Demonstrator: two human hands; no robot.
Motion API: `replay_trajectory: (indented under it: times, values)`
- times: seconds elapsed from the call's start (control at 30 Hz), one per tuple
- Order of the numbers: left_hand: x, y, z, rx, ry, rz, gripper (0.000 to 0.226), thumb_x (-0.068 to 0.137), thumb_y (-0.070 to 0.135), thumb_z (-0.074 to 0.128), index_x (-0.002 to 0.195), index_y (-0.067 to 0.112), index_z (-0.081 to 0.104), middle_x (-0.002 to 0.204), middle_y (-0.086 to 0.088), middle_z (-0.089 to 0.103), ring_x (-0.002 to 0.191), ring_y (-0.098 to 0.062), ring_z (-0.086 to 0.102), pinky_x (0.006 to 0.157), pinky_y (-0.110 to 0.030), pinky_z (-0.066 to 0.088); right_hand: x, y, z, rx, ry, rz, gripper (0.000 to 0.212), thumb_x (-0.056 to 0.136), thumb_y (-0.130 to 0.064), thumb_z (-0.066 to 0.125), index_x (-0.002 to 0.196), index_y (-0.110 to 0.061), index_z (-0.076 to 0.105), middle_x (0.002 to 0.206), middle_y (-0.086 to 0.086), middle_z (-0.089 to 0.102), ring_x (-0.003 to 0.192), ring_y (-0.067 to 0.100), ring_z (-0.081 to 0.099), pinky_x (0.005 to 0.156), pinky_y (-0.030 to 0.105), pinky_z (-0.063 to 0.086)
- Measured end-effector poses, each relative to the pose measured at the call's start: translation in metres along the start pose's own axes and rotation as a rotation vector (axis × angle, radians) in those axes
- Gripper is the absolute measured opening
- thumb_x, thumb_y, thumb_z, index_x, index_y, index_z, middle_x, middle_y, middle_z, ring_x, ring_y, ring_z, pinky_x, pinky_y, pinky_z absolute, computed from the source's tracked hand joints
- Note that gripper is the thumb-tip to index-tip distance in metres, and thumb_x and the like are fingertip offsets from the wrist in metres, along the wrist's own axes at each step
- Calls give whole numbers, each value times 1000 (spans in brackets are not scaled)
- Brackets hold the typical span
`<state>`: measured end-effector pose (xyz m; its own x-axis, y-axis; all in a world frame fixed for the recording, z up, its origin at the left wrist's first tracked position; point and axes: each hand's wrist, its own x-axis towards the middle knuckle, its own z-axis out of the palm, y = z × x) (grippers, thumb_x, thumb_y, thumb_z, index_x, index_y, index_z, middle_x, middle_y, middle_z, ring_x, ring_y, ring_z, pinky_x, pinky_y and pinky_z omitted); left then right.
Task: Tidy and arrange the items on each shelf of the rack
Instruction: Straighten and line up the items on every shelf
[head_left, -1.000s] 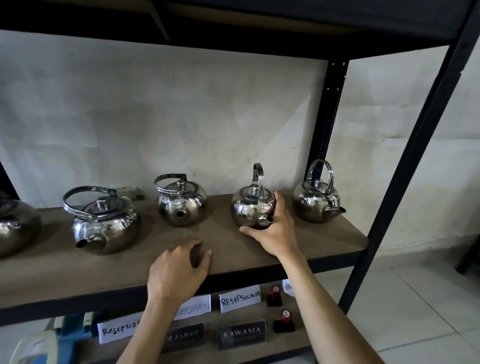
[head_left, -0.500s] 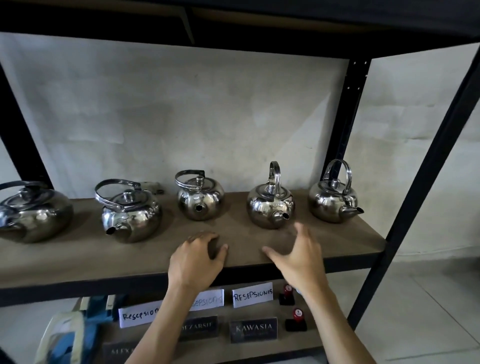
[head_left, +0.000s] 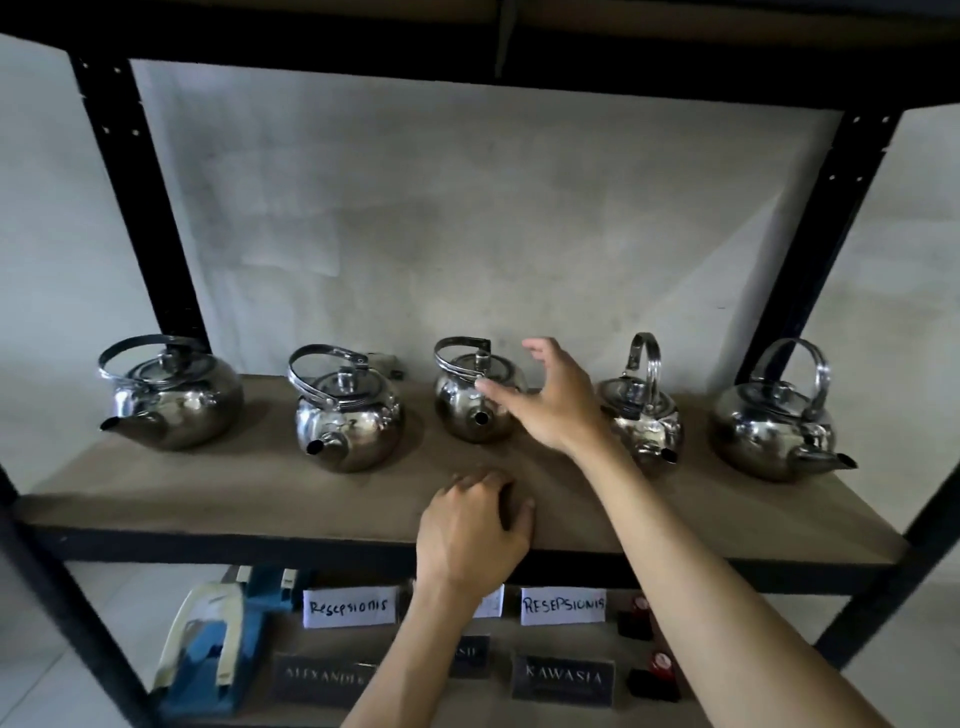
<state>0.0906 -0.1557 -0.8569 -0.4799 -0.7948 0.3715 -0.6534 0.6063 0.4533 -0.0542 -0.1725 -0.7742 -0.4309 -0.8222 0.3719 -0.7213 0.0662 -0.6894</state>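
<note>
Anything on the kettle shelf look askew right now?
Yes: the three left kettles have handles folded down, including the middle kettle by the right hand; the second kettle from right and rightmost kettle have theirs upright.

Five steel kettles stand in a row on the brown shelf (head_left: 208, 499): the first kettle (head_left: 174, 400) at far left, the second kettle (head_left: 349, 415), the third kettle (head_left: 470, 402) in the middle, the fourth kettle (head_left: 641, 410), and the fifth kettle (head_left: 774, 421) at far right. Below are two white handwritten cards, the left card (head_left: 349, 607) and the right card (head_left: 563, 604); one more is mostly hidden behind the arm. Two dark nameplates read clearly, the left nameplate (head_left: 324, 678) and the right nameplate (head_left: 563, 678). Two red-topped stamps show, the upper stamp (head_left: 638, 618) and the lower stamp (head_left: 657, 675). One blue tape dispenser (head_left: 208, 654). Two hands: the left hand (head_left: 470, 538), the right hand (head_left: 556, 400).
</note>
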Motion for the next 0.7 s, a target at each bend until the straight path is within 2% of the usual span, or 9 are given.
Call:
replay_trajectory:
  times: [0.07, 0.13, 0.17, 0.3, 0.4, 0.47, 0.53, 0.63, 0.7]
  values:
    - [0, 0, 1, -4, 13, 10, 39, 93, 53, 48, 121, 30, 64, 121, 12, 66, 110, -17, 62, 87, -32, 50, 23, -1, 10, -17, -120, 91, 107, 66, -62, 88, 152, -18, 41, 155, 5, 47, 141, 22, 46, 109, 30, 37]
    - [1, -1, 0, -17, 31, 24, 39, 93, 52, 49, 122, 30, 64, 123, 12, 66, 111, -16, 61, 92, -31, 49, 39, 2, 24, -34, -198, 159, 119, 59, -63, 92, 153, -15, 37, 155, 5, 47, 141, 23, 47, 108, 30, 39]
    - [0, -1, 0, -27, 42, 29, 39, 93, 51, 50, 121, 29, 65, 124, 11, 66, 112, -16, 62, 94, -30, 48, 44, 5, 31, -45, -207, 175, 119, 55, -63, 94, 150, -14, 41, 150, 4, 52, 138, 23, 50, 105, 30, 41]
    - [1, 0, -2, -37, 85, 48, 37, 90, 47, 57, 116, 25, 71, 120, 6, 70, 111, -18, 65, 98, -31, 48, 54, 13, 45, -17, -158, 202, 93, 42, -64, 97, 116, -20, 62, 120, -7, 71, 114, 13, 65, 88, 25, 48]
    - [3, -2, -2, -81, 34, 5, 40, 91, 46, 57, 124, 24, 66, 122, 3, 68, 113, -20, 63, 96, -32, 49, 55, 13, 48, -2, -137, 195, 102, 29, -76, 92, 113, -23, 68, 110, -14, 74, 106, 6, 67, 86, 24, 51]
    - [6, -6, -4, -158, 15, -73, 46, 92, 45, 58, 133, 25, 57, 123, 2, 66, 114, -20, 61, 94, -33, 49, 50, 14, 46, 4, -148, 193, 103, 28, -77, 92, 112, -23, 67, 108, -17, 73, 105, 5, 67, 90, 26, 53]
    - [10, -12, -6, -293, 62, -147, 53, 89, 38, 66, 138, 20, 52, 128, 1, 62, 120, -19, 57, 99, -26, 43, 43, 13, 42, 19, -161, 194, 102, 31, -72, 94, 115, -23, 62, 111, -15, 70, 106, 7, 66, 94, 30, 53]
    - [15, -22, -13, -473, 121, -234, 76, 81, 27, 79, 145, 13, 42, 139, -1, 56, 131, -17, 49, 100, -10, 29, 32, 16, 38, 50, -185, 202, 107, 29, -75, 93, 118, -24, 62, 110, -15, 71, 101, 6, 67, 93, 32, 55]
    - [19, -29, -17, -505, 85, -252, 93, 77, 28, 84, 152, 11, 31, 147, -3, 49, 137, -17, 43, 102, -9, 25, 30, 22, 39, 60, -214, 186, 109, 25, -82, 90, 114, -25, 67, 105, -15, 75, 98, 3, 70, 90, 34, 58]
